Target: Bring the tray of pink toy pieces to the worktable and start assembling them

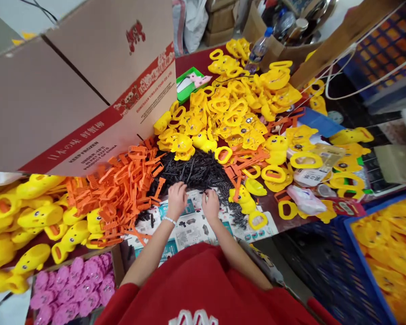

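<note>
My left hand (pixel 177 199), with a pale bracelet on the wrist, is at the near edge of a pile of black plastic parts (pixel 192 169). Its fingers are curled together, and what they hold, if anything, is too small to make out. A little to the right, my right hand (pixel 210 204) pinches a small dark plastic piece (pixel 202 192) between thumb and fingers. Both hands are over a printed paper sheet (pixel 189 234). Beside the left hand lies a heap of orange plastic parts (pixel 122 185). Yellow duck-shaped toy shells (pixel 242 198) lie to the right.
A large carton (pixel 88 85) stands at the back left. Yellow shells (pixel 223 108) cover the far table, near a green tray (pixel 189 85) and a water bottle (pixel 259 49). Pink parts (pixel 74 284) fill a box at lower left; a blue crate (pixel 362 253) stands at right.
</note>
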The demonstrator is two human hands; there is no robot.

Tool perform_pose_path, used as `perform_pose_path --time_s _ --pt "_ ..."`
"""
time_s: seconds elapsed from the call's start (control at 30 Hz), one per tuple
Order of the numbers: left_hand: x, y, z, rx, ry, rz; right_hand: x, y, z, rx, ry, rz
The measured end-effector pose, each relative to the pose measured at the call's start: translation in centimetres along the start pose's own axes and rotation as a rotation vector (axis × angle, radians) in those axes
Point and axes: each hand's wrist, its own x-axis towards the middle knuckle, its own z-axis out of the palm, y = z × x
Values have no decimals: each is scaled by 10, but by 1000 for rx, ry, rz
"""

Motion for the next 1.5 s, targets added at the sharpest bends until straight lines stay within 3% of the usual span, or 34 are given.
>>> perform_pose_path --time_s 0.1,0.2,0.3,0.4,0.5,0.6,0.73,0.9,1.0,1.1,1.2,1.3,1.4,1.5 --pt "-44 29 45 -40 -155 113 -37 49 9 -7 67 57" --pt "-65 61 86 -61 -282 222 -48 87 7 -11 131 83" --pt "-58 82 115 -78 -371 330 -43 110 0 -7 133 31" --pt "-41 81 129 -80 -438 402 -34 117 -3 5 51 -94" --pt "-34 61 125 -46 -455 382 -22 110 -2 16 -37 -199" --pt "-37 43 110 8 -435 315 -9 101 -1 26 -70 -212" --pt "-31 49 92 54 -399 274 4 93 -5 59 -43 -142" --pt "11 67 87 61 -356 295 24 73 -1 135 62 -36" --pt "29 54 87 68 -355 280 44 58 6 175 109 15" --pt "31 33 84 57 -377 307 57 47 10 209 81 -25" --pt "23 26 79 41 -372 304 58 42 8 220 31 -83" --pt "4 31 73 13 -322 264 43 43 -1 193 14 -98" --pt "-37 35 67 -26 -301 145 11 49 -7 138 -18 -120" --pt "-91 35 71 -70 -349 64 -28 55 -3 74 -143 -206"
